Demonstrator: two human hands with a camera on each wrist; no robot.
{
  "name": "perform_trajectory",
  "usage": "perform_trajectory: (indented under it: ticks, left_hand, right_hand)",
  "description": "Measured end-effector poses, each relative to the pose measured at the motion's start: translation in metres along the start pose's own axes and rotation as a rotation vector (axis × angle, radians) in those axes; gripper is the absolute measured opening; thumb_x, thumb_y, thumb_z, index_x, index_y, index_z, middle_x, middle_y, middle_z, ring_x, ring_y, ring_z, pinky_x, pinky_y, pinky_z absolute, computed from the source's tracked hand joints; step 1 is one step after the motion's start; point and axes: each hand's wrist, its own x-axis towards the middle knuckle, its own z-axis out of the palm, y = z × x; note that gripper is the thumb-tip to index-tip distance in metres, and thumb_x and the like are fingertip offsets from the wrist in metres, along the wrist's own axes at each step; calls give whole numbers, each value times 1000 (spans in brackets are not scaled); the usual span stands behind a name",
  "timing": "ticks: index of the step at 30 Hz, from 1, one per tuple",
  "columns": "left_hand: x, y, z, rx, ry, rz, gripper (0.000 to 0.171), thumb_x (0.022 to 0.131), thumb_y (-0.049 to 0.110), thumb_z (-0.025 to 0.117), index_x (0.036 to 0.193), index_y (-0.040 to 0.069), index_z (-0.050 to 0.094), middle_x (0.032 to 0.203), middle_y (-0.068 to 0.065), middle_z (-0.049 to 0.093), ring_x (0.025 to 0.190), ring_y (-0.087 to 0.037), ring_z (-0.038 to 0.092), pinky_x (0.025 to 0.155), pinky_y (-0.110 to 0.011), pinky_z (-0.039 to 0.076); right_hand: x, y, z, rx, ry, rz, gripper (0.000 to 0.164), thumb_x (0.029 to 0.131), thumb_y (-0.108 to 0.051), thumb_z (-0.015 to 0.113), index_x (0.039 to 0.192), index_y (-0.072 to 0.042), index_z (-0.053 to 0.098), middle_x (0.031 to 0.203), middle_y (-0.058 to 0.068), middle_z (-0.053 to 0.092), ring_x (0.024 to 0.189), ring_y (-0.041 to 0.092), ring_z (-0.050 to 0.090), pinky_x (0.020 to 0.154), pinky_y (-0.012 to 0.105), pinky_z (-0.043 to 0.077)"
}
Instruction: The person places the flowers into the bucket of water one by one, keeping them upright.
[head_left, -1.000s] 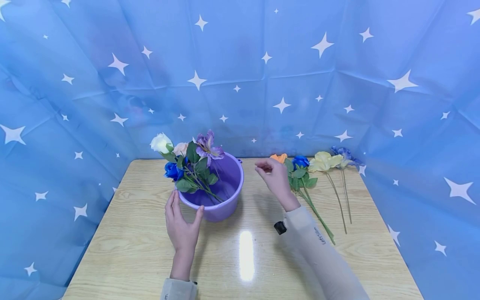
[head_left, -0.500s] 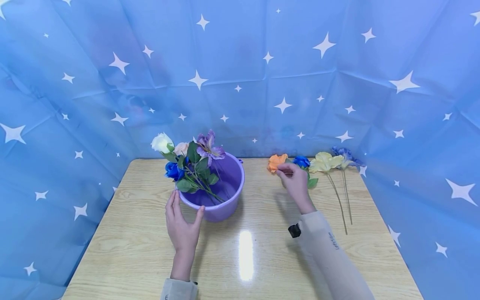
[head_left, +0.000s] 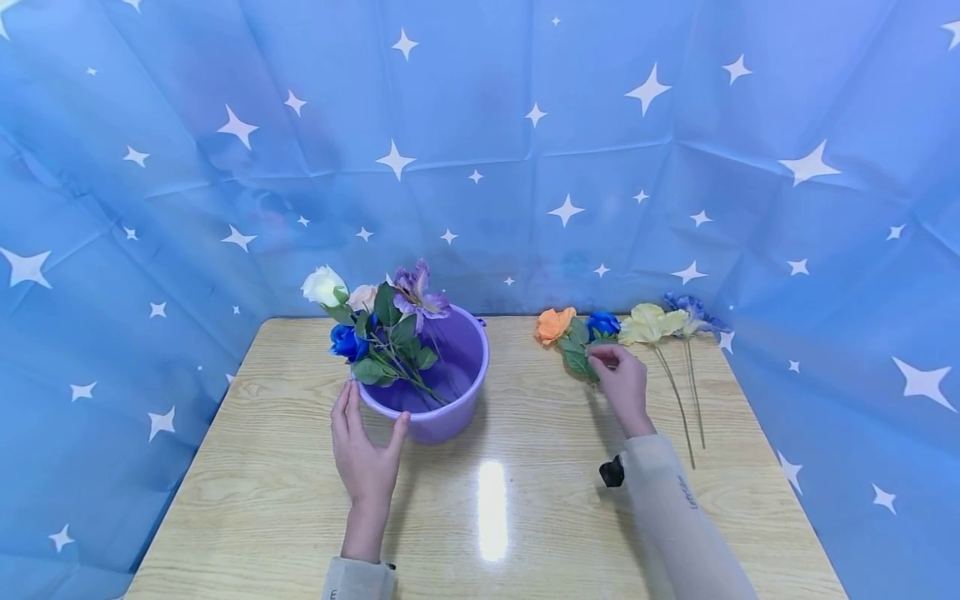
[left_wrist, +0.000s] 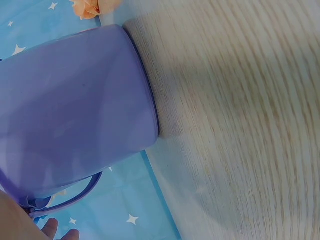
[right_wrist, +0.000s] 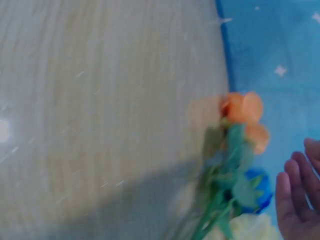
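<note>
My left hand (head_left: 365, 458) rests against the near left rim of a purple bucket (head_left: 438, 429), thumb and fingers spread. Artificial flowers lean inside it: a white rose (head_left: 324, 286), a pale pink one (head_left: 363, 297), a blue rose (head_left: 347, 342) and a purple iris-like flower (head_left: 420, 293). On the right, my right hand (head_left: 626, 383) is over the leaves and stems of an orange flower (head_left: 555, 325) and another blue rose (head_left: 602, 323). Its fingers bend loosely with nothing visible between them; they stand apart from the blurred orange flower (right_wrist: 245, 107) in the right wrist view.
Farther right lie a pale yellow flower (head_left: 651, 323) and a blue-violet flower (head_left: 693, 312), their thin stems toward me. A star-printed blue cloth (head_left: 480, 100) hangs behind and beside the wooden table (head_left: 247, 492). The bucket's handle (left_wrist: 75, 198) hangs down its side.
My right hand has moved rightward and a little nearer to me, from beside the orange flower to over the leaves, uncovering that flower. The left hand and bucket stay put.
</note>
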Motion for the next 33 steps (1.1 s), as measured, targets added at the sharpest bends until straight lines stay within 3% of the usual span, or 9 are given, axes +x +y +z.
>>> perform_trajectory:
  ticks: [6,9,13,19,28,33]
  left_hand:
    - [0,-1,0,-2,0,-1,86,77,36,81,150,11,44,152,-12,45,139,-34,44,112,-54,41]
    - [0,0,0,-5,1,0,86,76,35,81,150,10,44,151,-13,45,138,-35,44,112,-55,41]
    - [1,1,-2,-3,-14,-13,88,77,35,82,151,11,42,152,-12,44,140,-33,43,113,-53,40]
    - [0,0,-1,2,-23,-20,90,76,34,83,152,11,41,153,-12,44,140,-32,43,115,-51,39]
    - [0,-1,-1,5,-32,-23,88,80,44,78,153,13,40,154,-10,42,141,-31,42,115,-51,39]
    - [0,-2,0,4,-21,-10,86,80,43,78,151,12,42,153,-12,43,140,-33,43,113,-54,41]
  right_hand:
    - [-9,21,-7,-62,-62,127,29,97,-15,63,121,0,67,114,20,70,103,32,65,80,32,54]
    - [-12,30,-11,-106,-110,164,31,96,-15,62,121,2,66,114,23,70,102,34,66,75,30,54]
    - [-15,37,-12,-154,-157,176,29,94,-11,63,118,5,67,111,25,70,97,35,66,71,29,53]
    - [-14,45,-10,-235,-178,147,24,91,-9,66,111,4,71,103,22,73,93,33,68,78,39,55]
    - [-12,50,-10,-285,-190,146,19,90,-14,70,102,0,74,93,17,74,81,28,67,63,29,48]
    - [-12,49,-12,-289,-189,167,19,90,-16,70,101,-1,74,91,15,73,78,25,65,61,27,45]
